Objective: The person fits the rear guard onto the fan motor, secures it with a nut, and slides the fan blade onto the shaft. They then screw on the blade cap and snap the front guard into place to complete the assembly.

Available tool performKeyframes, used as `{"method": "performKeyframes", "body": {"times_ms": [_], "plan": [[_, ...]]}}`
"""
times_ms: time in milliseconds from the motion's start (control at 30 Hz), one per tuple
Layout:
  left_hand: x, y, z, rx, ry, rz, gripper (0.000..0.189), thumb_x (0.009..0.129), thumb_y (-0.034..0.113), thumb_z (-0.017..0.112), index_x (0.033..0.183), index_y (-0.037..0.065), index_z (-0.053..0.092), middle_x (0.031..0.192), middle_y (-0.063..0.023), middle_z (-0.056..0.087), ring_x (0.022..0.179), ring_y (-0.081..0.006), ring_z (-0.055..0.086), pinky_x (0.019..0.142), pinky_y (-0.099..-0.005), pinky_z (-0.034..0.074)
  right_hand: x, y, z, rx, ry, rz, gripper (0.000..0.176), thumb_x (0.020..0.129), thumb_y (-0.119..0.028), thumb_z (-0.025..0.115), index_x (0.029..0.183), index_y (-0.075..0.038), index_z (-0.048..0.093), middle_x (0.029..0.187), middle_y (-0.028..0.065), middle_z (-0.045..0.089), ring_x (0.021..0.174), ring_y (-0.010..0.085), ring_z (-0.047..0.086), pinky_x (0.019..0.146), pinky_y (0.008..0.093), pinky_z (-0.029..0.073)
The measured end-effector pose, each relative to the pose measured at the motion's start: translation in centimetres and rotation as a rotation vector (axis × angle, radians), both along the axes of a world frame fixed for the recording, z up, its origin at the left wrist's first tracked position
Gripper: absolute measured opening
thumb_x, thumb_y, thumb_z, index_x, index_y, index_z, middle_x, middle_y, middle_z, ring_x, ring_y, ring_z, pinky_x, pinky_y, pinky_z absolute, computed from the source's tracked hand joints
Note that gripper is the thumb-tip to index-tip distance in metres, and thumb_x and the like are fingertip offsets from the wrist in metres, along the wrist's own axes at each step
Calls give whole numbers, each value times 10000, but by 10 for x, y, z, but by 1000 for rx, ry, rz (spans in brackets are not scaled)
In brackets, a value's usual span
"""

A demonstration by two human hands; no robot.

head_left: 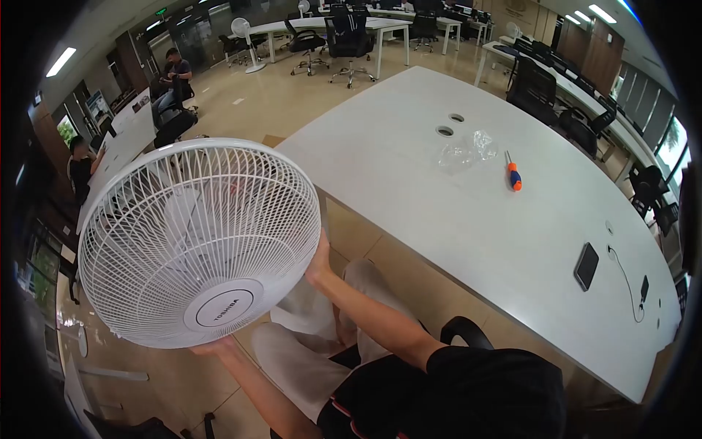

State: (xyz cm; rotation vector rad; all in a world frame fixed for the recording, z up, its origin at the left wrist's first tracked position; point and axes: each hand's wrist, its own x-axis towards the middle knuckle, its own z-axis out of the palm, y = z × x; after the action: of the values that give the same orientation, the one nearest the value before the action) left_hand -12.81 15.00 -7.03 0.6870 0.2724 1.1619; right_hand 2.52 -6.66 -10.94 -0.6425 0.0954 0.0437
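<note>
A white round fan grille (227, 249) with a TOSHIBA badge on its centre cap is held up in front of me, tilted over my lap. Pale blade-like shapes show through its wires. My right hand (319, 262) grips the rim on the table side, its fingers partly hidden behind the wires. Under the lower edge, near the badge, my left hand (213, 346) supports the grille, with most of its fingers out of sight.
To the right, a white table (409, 183) carries a screwdriver (514, 175), a clear plastic bag (468, 151), a phone (586, 266) and a cable (621, 274). People sit at desks on the left. A standing fan (245, 36) and office chairs (349, 36) are at the back.
</note>
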Motion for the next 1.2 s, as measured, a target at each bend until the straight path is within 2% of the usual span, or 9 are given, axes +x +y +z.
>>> {"method": "performKeyframes", "body": {"times_ms": [133, 167, 267, 433, 600, 767, 833, 900, 1200], "plan": [[-3, -5, 4, -66, -7, 12, 667, 1033, 482, 314, 1528, 39, 368, 1538, -182, 424, 1355, -378, 491, 1101, -493, 491, -2, -17, 19, 54, -129, 16, 595, 1042, -500, 329, 1352, -51, 568, 1286, 79, 644, 1111, 203, 628, 1001, 364, 498], [-2, -10, 10, -70, -20, -1, 661, 1038, 469, 323, 1537, 36, 348, 1544, -190, 408, 1355, -380, 490, 1101, -495, 493, -15, -32, 67, 124, -68, 48, 662, 1018, -549, 324, 1332, -31, 591, 1265, 88, 660, 1104, 214, 629, 1024, 367, 473], [-3, -14, 7, -53, -18, 39, 663, 1045, 463, 326, 1546, 28, 323, 1553, -196, 389, 1356, -383, 489, 1108, -495, 489, 4, -48, 76, -17, -132, 70, 682, 1009, -567, 340, 1316, -18, 604, 1208, 100, 683, 1102, 228, 628, 1034, 367, 463], [-16, -10, 14, 22, 21, 156, 672, 1048, 451, 333, 1532, -15, 331, 1530, -207, 414, 1328, -382, 511, 1080, -500, 507, 31, -63, 110, -131, -254, 181, 650, 1009, -562, 342, 1219, -25, 643, 1067, 85, 700, 907, 180, 669, 838, 346, 556], [-48, 4, 51, 92, 181, 307, 626, 1048, 401, 372, 1453, -74, 427, 1388, -224, 534, 1147, -355, 626, 939, -474, 593, 40, -56, 104, -186, -216, 136, 614, 1012, -555, 341, 1124, -43, 661, 1016, 82, 703, 888, 177, 670, 834, 350, 560], [-79, 37, 59, 486, 427, 456, 567, 1040, 355, 376, 1313, -112, 547, 1237, -213, 614, 996, -303, 668, 775, -415, 612, 32, -54, 112, -136, -267, 175, 622, 1023, -535, 319, 1101, -26, 668, 969, 104, 709, 832, 193, 680, 792, 345, 570], [-81, 43, 62, 467, 405, 447, 561, 1033, 349, 378, 1289, -114, 566, 1222, -217, 621, 990, -303, 668, 766, -413, 610, 34, -51, 106, -132, -276, 156, 634, 1023, -538, 312, 1099, -20, 670, 968, 107, 713, 830, 196, 682, 792, 342, 571], [-66, 29, 79, 255, 300, 384, 578, 1019, 365, 393, 1308, -110, 551, 1241, -219, 611, 1018, -320, 657, 809, -427, 605, 33, -52, 108, -122, -274, 136, 650, 1024, -543, 302, 1087, -13, 674, 967, 114, 718, 828, 198, 681, 785, 338, 570], [-60, 27, 64, 398, 435, 513, 579, 1016, 356, 395, 1313, -116, 549, 1261, -239, 595, 1034, -330, 649, 838, -446, 612, 51, -49, 90, -252, -320, 57, 584, 1016, -464, 309, 1059, -5, 666, 926, 127, 711, 801, 198, 679, 773, 340, 571]]}}
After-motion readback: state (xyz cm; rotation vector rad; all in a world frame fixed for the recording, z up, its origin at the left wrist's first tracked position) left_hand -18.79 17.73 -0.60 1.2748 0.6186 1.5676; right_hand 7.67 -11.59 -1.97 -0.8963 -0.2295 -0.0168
